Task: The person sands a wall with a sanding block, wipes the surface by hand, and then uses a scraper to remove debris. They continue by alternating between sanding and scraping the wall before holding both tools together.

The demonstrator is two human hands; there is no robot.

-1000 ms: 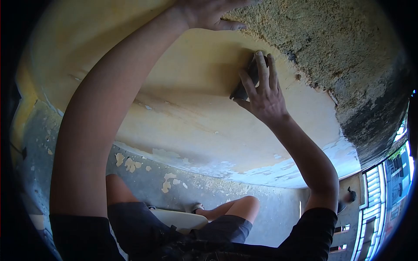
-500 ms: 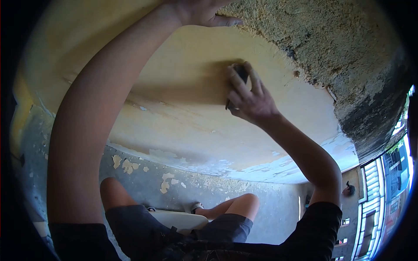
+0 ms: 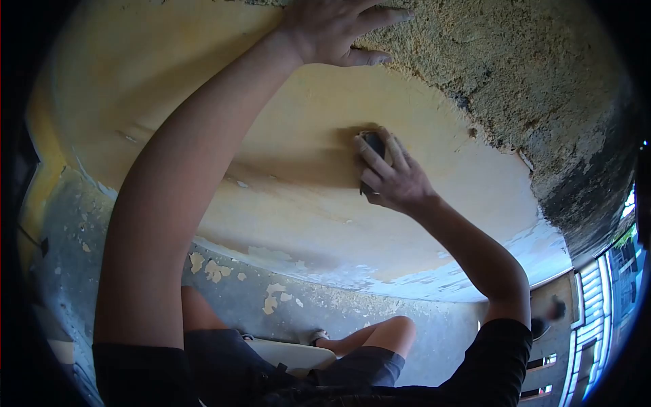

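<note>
**Dark block pressed to a yellow wall**

Head view: the right hand [image 3: 397, 183] is closed around a small dark block [image 3: 373, 144], fingers curled over its outer face and pressing it flat against the yellow wall [image 3: 285, 169]. Only the block's top edge shows. Above and to the left of it, the left hand [image 3: 332, 27] lies spread, palm flat, holding nothing, at the edge of a rough bare patch [image 3: 515, 74]. Below both hands, paint flakes dot the grey floor [image 3: 325, 305], near a white stool [image 3: 288, 353].

The block looks light and fairly stiff, probably gritty rather than slippery. It is best gripped across its back, fingers over the top and thumb along one side.
</note>
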